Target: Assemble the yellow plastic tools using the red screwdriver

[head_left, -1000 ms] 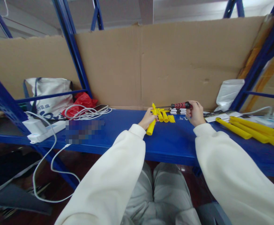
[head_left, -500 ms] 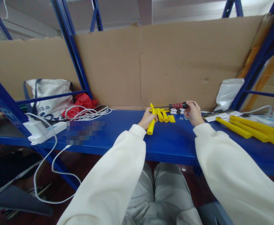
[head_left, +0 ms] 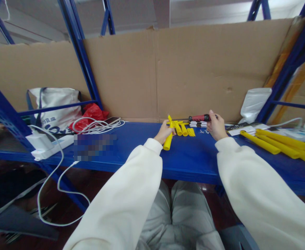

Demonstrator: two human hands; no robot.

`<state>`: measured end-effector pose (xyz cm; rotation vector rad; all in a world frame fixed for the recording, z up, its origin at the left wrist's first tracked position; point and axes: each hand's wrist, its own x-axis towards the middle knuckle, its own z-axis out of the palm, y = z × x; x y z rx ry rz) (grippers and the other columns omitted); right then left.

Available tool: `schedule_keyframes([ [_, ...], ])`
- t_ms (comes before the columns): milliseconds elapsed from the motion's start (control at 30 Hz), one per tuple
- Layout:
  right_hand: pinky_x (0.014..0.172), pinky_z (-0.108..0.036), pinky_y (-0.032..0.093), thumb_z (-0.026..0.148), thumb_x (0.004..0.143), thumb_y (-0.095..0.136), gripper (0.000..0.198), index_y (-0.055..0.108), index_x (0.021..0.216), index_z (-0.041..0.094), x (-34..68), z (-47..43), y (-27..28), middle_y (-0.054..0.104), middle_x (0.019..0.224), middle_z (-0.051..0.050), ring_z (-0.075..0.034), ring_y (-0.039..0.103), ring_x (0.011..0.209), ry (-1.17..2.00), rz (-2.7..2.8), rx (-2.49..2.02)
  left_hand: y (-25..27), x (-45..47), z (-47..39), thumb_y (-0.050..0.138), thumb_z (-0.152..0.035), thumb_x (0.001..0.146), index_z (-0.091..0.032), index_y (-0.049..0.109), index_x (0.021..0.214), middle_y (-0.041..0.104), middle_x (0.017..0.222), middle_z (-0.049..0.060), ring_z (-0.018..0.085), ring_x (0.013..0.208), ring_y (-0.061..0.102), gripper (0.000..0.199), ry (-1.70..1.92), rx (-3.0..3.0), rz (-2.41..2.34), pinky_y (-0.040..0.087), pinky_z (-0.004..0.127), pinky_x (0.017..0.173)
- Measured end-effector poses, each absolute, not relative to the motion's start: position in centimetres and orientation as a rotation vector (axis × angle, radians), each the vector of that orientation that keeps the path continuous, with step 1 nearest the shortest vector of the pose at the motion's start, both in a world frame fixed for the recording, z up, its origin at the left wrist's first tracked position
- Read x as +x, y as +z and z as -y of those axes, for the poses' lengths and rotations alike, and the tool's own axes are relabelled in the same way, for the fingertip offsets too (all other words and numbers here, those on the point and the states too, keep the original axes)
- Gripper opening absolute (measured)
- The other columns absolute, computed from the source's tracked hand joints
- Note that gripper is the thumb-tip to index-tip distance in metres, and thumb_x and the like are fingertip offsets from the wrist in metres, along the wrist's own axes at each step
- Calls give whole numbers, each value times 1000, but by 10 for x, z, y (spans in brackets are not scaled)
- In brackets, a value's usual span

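My left hand is closed around a yellow plastic tube-like part, its round end toward me and a narrower piece rising above my fingers. My right hand grips the end of a screwdriver with a red and black handle. The screwdriver lies level, its thin shaft pointing left to the top of the yellow part; whether the tip touches it is too small to tell. Several shorter yellow pieces rest beside my left hand. Small white bits lie near my right hand.
Long yellow tubes lie on the blue shelf at right. White packets sit behind the screwdriver. At left are a power strip, coiled white cable, red bag and tote bag. Cardboard stands behind.
The fingers of my right hand have shifted slightly on the screwdriver's handle end. My left hand and the yellow part have stayed almost in place.
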<state>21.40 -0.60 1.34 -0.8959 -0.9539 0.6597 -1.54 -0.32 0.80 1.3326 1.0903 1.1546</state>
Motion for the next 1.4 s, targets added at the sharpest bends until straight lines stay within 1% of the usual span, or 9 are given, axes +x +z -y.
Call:
schedule_keyframes([
  [133, 34, -22, 21, 54, 73, 85, 44, 52, 83, 26, 218, 2, 11, 42, 49, 11, -9, 37, 36, 648, 975, -873, 6, -15, 1, 60, 5, 75, -24, 45, 143, 70, 103, 4, 8, 54, 57, 75, 1171, 1348, -1086, 42, 19, 50],
  [233, 34, -22, 23, 60, 74, 82, 46, 53, 83, 25, 219, 1, 10, 51, 55, 7, -9, 43, 39, 640, 978, -865, 4, -16, -2, 62, 3, 76, -25, 45, 144, 70, 105, 5, 10, 58, 61, 75, 1177, 1352, -1087, 43, 20, 52],
  [400, 33, -24, 18, 67, 73, 82, 52, 51, 82, 27, 221, -1, 9, 33, 47, 13, -8, 32, 33, 648, 999, -876, 4, -16, -3, 59, 4, 75, -23, 44, 144, 70, 103, 5, 10, 57, 60, 76, 1174, 1364, -1081, 43, 20, 51],
  [600, 34, -22, 24, 52, 77, 82, 42, 50, 87, 27, 221, 0, 11, 49, 56, 10, -10, 43, 38, 661, 942, -909, 3, -16, -4, 64, 0, 76, -23, 45, 143, 71, 105, 6, 10, 57, 61, 73, 1183, 1368, -1064, 44, 20, 51],
  [800, 32, -22, 18, 53, 78, 83, 43, 49, 81, 26, 217, 6, 12, 32, 45, 14, -8, 30, 32, 709, 959, -948, 4, -15, -3, 61, 3, 76, -23, 45, 141, 68, 97, 3, 9, 53, 57, 72, 1192, 1349, -1084, 42, 19, 48],
  [967, 31, -21, 22, 50, 77, 81, 39, 52, 80, 25, 213, 9, 16, 50, 53, 8, -9, 39, 35, 676, 930, -947, 3, -15, -6, 62, 2, 75, -25, 44, 140, 69, 95, 2, 10, 54, 58, 73, 1188, 1363, -1081, 44, 19, 50],
  [1133, 31, -21, 20, 52, 78, 83, 43, 49, 76, 25, 215, 9, 14, 34, 47, 12, -7, 31, 33, 692, 944, -946, 1, -16, -8, 62, 3, 73, -25, 46, 140, 70, 96, 3, 10, 55, 58, 73, 1168, 1380, -1081, 43, 20, 51],
  [1267, 31, -21, 24, 39, 80, 80, 30, 53, 79, 24, 215, 9, 16, 46, 52, 8, -9, 41, 36, 662, 927, -976, 0, -17, -10, 64, 1, 74, -25, 46, 141, 70, 99, 4, 11, 58, 60, 75, 1173, 1387, -1083, 45, 21, 53],
  [1400, 30, -21, 22, 51, 81, 80, 39, 52, 79, 24, 215, 8, 15, 48, 54, 8, -8, 40, 35, 652, 951, -968, 0, -17, -11, 64, 1, 75, -25, 44, 143, 70, 102, 5, 10, 58, 60, 76, 1167, 1388, -1081, 45, 21, 53],
])
